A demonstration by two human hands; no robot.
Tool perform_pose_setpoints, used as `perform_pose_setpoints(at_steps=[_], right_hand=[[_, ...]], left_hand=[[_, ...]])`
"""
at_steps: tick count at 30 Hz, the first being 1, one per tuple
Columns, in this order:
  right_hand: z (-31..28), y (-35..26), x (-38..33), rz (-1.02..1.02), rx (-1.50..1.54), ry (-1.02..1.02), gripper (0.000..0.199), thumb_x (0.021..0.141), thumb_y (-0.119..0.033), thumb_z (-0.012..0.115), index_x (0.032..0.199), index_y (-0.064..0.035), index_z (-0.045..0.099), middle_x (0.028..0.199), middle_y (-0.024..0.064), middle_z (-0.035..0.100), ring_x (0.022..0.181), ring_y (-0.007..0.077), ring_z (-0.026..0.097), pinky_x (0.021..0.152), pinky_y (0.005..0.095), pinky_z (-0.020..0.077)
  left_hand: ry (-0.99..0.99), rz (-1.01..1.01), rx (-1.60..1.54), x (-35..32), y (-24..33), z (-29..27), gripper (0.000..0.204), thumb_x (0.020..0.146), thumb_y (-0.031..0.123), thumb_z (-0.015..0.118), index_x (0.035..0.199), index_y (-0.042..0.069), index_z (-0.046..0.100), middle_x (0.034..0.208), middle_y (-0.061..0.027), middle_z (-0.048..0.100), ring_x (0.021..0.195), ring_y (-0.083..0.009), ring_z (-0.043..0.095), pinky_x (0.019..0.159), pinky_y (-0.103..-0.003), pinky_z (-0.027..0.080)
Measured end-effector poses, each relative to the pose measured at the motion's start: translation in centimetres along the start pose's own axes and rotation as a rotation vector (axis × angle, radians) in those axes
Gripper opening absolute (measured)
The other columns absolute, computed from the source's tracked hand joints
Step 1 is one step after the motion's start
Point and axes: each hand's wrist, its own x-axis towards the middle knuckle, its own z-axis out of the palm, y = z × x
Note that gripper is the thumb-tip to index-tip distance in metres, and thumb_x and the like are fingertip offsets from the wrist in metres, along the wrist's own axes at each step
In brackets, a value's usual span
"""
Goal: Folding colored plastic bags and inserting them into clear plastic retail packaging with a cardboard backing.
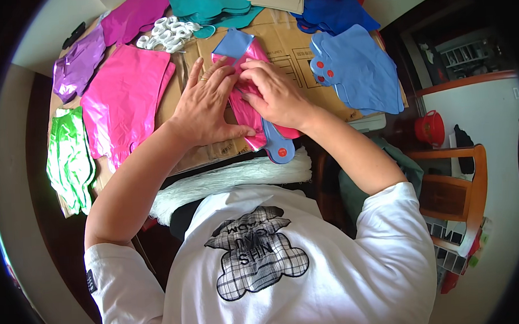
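A narrow pink foil balloon (241,115), flat and folded lengthwise, lies on the cardboard-topped table right in front of me. A flat light-blue foil balloon (279,146) shows at its near end, with a red round mark, and more blue sticks out at the far end. My left hand (208,103) presses on the pink foil's left side, fingers spread. On the other side my right hand (273,95) has curled fingers that grip the pink foil. The layers beneath both hands are partly hidden.
Around the cardboard (292,59) lie a pink balloon stack (124,104), green (71,161), purple (78,63), teal (212,5), dark-blue (334,11) and light-blue balloons (368,70). White cord coils (164,34) sit behind. A white strand bundle (231,182) spans my lap; a wooden chair (449,197) stands right.
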Motion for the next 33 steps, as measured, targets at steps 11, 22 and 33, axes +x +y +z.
perform_pose_setpoints(at_steps=[11, 22, 33], right_hand=[[-3.3, 2.4, 1.3, -0.036, -0.243, -0.347, 0.052, 0.092, -0.029, 0.053, 0.138, -0.0068, 0.041, 0.146, 0.0132, 0.036, 0.139, 0.0289, 0.027, 0.114, 0.0440, 0.0210], [-1.5, 2.0, 0.1, -0.003, -0.453, -0.406, 0.075, 0.093, -0.054, 0.041, 0.147, -0.0056, 0.024, 0.153, 0.0202, 0.016, 0.142, 0.0334, 0.015, 0.115, 0.0481, 0.0124], [-5.1, -5.8, -6.8, 0.207, -0.355, -0.495, 0.081, 0.092, -0.057, 0.040, 0.146, 0.0013, 0.021, 0.151, 0.0232, 0.021, 0.141, 0.0360, 0.019, 0.114, 0.0516, 0.0113]], left_hand=[[0.075, -0.004, -0.039, -0.3, -0.1, 0.4, 0.098, 0.063, 0.071, 0.065, 0.127, -0.001, 0.045, 0.124, -0.0157, 0.049, 0.128, -0.0293, 0.041, 0.111, -0.054, 0.019], [-0.074, -0.002, 0.073, -0.1, 0.2, -0.3, 0.090, 0.070, 0.073, 0.058, 0.135, 0.012, 0.045, 0.134, -0.0152, 0.042, 0.133, -0.0301, 0.035, 0.114, -0.056, 0.013], [-0.046, -0.009, 0.011, -0.4, 0.1, 0.1, 0.089, 0.067, 0.071, 0.063, 0.134, 0.015, 0.046, 0.132, -0.0147, 0.043, 0.129, -0.0307, 0.040, 0.112, -0.057, 0.017]])
